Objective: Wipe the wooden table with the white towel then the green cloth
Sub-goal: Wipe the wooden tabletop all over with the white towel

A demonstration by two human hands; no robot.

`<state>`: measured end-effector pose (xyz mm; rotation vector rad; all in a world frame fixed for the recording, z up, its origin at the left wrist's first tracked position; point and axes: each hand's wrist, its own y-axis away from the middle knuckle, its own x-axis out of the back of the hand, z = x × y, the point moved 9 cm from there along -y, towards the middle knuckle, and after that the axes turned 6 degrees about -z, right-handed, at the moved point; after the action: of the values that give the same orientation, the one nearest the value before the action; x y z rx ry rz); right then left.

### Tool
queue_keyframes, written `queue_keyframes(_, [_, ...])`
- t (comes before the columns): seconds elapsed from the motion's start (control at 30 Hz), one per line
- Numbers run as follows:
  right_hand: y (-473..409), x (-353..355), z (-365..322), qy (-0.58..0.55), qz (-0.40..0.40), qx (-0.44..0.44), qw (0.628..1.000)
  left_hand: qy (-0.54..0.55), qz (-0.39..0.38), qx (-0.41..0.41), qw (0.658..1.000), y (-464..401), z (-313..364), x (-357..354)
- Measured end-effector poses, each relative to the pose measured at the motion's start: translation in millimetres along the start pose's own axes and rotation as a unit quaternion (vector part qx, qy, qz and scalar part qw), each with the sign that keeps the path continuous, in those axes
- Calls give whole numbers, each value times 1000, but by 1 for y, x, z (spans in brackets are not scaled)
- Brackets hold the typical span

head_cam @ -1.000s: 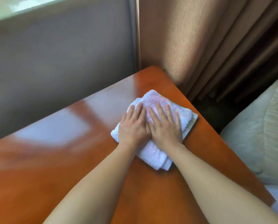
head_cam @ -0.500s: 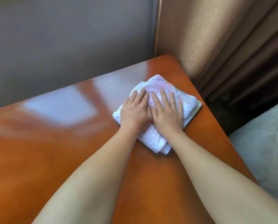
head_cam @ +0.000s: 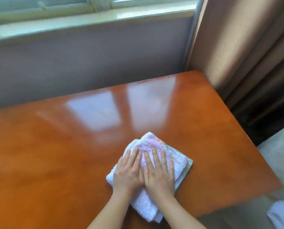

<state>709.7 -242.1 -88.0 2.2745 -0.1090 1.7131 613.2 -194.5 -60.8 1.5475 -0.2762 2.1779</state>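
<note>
A: How is the towel (head_cam: 156, 187) held?

B: It is pressed flat onto the table (head_cam: 55, 154) by both hands, side by side. The left hand (head_cam: 129, 172) and the right hand (head_cam: 159, 174) are laid on it with fingers straight; nothing is gripped. Even pressure is probably wanted, so that the folded pad is slid as one piece.

A: Where is it found relative to the hands?

B: Directly beneath them. Its far end is seen past the fingertips, and its near end lies below the wrists, toward the table's near right part.

A: And the green cloth?

B: A greenish edge (head_cam: 188, 167) is seen under the towel's right side, just beside the right hand. It is judged to be the cloth, stacked underneath, though that cannot be told for certain.
</note>
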Motion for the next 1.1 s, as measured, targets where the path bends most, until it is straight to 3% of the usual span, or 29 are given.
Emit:
queue_keyframes(0.3, [-28, 5, -3, 0, -21, 32, 999, -10, -1, 5, 1000, -24, -5, 3])
queue_keyframes(0.6, [-206, 42, 3, 23, 15, 105, 994, -23, 43, 81, 996, -184, -28, 26])
queue_keyframes(0.83, [-358, 76, 5, 36, -18, 129, 991, -43, 31, 155, 987, -321, -47, 49])
queue_keyframes(1.1, [-358, 84, 24, 62, -44, 121, 990, -51, -29, 191, 980, -329, -30, 38])
